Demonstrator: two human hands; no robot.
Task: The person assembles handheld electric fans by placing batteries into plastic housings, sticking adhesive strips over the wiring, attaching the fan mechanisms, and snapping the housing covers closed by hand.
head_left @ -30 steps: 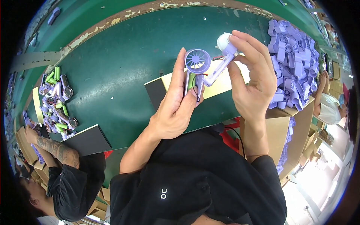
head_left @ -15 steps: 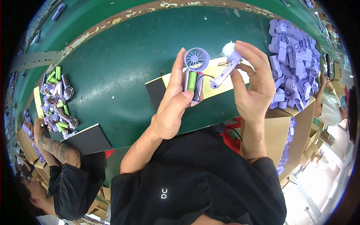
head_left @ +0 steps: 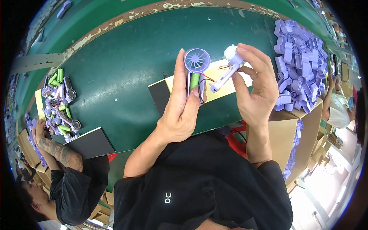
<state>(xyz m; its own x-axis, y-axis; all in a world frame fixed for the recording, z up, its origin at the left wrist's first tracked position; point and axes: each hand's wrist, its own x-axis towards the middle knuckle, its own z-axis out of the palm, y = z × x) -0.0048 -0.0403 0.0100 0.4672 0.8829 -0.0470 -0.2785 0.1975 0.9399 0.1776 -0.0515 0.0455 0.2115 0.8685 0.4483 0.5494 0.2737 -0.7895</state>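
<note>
Over the middle of the table, my left hand (head_left: pixel 180 111) grips a purple fan housing (head_left: pixel 197 61) with a round vaned head at the top. A green battery cell (head_left: pixel 194 80) lies in its handle, with my thumb at the lower end. To its right, my right hand (head_left: pixel 256 90) pinches a purple inner frame (head_left: pixel 230 73) between thumb and fingers. A white fan blade piece (head_left: pixel 230 52) sits at that frame's upper end. Thin red and black wires (head_left: pixel 207 77) run between the housing and the frame. The two parts are held apart.
A pile of purple housings (head_left: pixel 301 65) covers the table's right end, above a cardboard box (head_left: pixel 281 138). Yellow and black boards (head_left: pixel 159 96) lie beneath my hands. At left, a co-worker's tattooed arm (head_left: pixel 57 151) reaches toward a heap of fan parts and green cells (head_left: pixel 61 103).
My left hand has moved slightly left and tilted the housing, its thumb shifting on the cell. My right hand has shifted a little left and down with the frame.
</note>
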